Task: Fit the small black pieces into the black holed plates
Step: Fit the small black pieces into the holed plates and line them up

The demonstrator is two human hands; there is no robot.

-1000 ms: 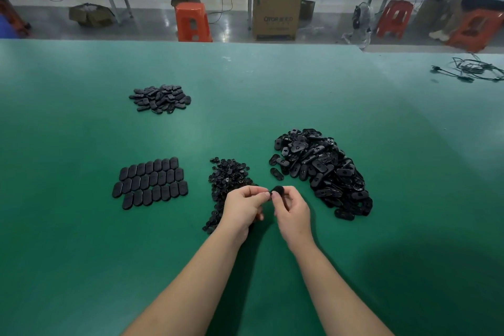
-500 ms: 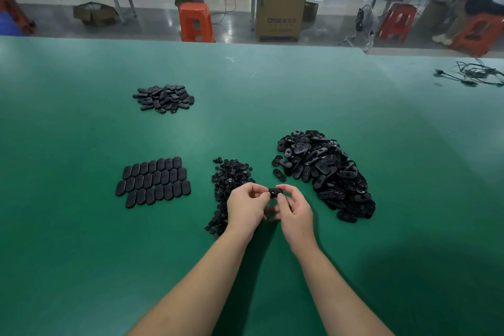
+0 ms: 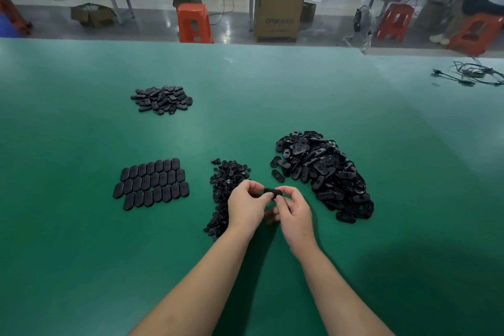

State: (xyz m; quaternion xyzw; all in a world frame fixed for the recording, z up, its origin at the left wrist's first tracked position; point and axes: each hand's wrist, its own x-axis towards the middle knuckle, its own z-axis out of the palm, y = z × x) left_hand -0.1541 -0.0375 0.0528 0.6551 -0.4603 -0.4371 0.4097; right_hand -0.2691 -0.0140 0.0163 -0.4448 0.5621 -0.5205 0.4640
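Note:
Both hands meet over the green table [image 3: 81,254] and pinch one black oval plate [image 3: 272,192] between their fingertips. My left hand [image 3: 245,209] holds its left end, my right hand [image 3: 293,211] its right end. Whether a small piece sits in the plate is hidden by my fingers. A heap of small black pieces [image 3: 226,185] lies just left of and under my left hand. A big heap of black holed plates [image 3: 324,172] lies to the right.
Neat rows of black oval plates [image 3: 152,183] lie flat at the left. A small loose heap of plates [image 3: 162,99] sits farther back left. Black cables [image 3: 474,73] lie at the far right. Stools, boxes and benches stand beyond the table's far edge.
The hands have stayed together near the same spot. The plate has turned between my fingers and now shows as a flat oval held level.

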